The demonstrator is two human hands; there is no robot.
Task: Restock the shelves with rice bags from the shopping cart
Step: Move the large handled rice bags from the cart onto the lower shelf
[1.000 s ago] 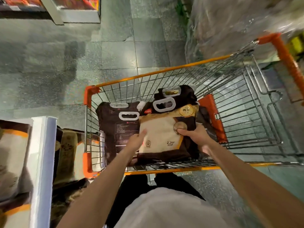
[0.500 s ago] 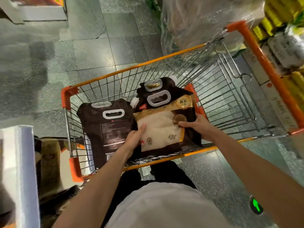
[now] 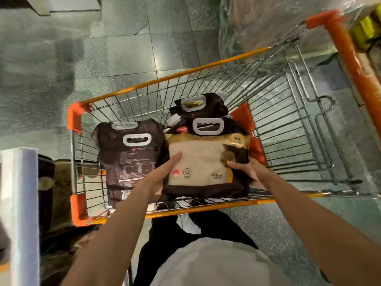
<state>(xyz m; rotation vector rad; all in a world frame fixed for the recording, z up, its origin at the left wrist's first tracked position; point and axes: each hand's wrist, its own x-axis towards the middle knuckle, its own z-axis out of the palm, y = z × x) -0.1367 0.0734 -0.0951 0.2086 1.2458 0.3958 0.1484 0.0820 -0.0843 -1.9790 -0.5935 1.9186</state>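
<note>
As both forearms stretch over the shopping cart's (image 3: 185, 72) near edge, the left hand (image 3: 165, 175) grips the cream rice bag's (image 3: 203, 159) left side, thumb on top, and the right hand (image 3: 248, 170) grips its right side; the bag lies by that edge, touching a dark rice bag (image 3: 132, 159).

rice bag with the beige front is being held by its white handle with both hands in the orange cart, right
Not by the handle. The head view shows the left hand and right hand gripping the rice bag at its lower side edges; its white handle on top is untouched. It is in the orange cart.
</note>
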